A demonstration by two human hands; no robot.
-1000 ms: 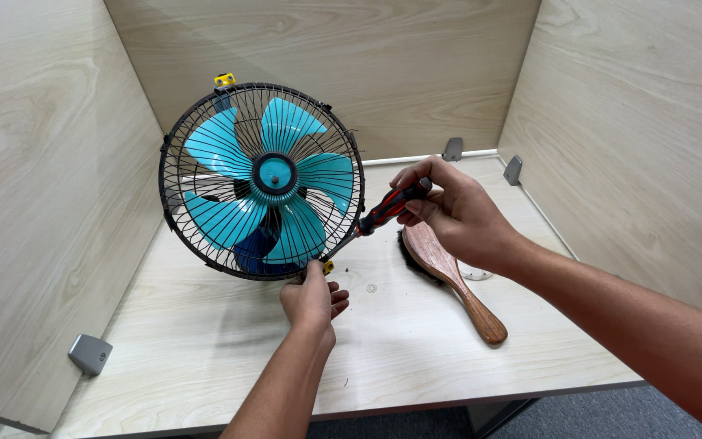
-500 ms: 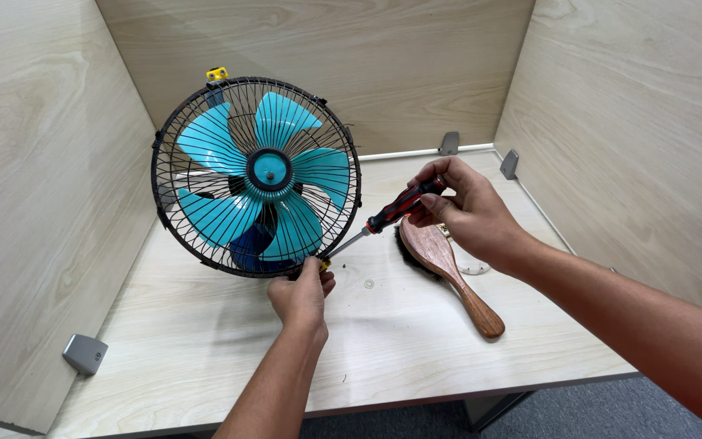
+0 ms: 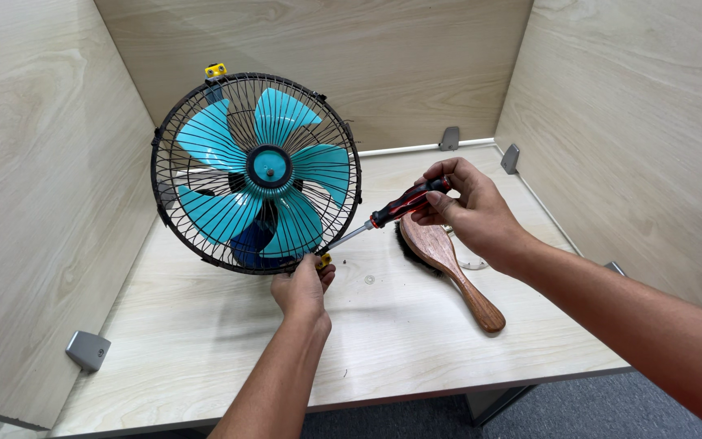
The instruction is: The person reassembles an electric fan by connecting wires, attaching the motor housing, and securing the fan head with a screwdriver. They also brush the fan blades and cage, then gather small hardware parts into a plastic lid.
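A small table fan (image 3: 257,172) with teal blades and a black wire cage stands on the light wooden desk (image 3: 205,341). My left hand (image 3: 302,286) grips the bottom rim of the cage, beside a small yellow clip (image 3: 324,261). My right hand (image 3: 466,210) holds a red-and-black screwdriver (image 3: 392,208) by its handle. The metal tip of the tool points down-left and meets the cage rim at the yellow clip.
A wooden-handled brush (image 3: 448,264) lies on the desk under my right hand. Wooden partition walls enclose the desk on the left, back and right. Grey metal brackets (image 3: 88,350) sit at the wall bases. A second yellow clip (image 3: 216,71) tops the fan cage.
My right hand has lowered the screwdriver, and its tip now reaches the yellow clip at the cage's bottom rim. The left hand keeps its hold under the cage.
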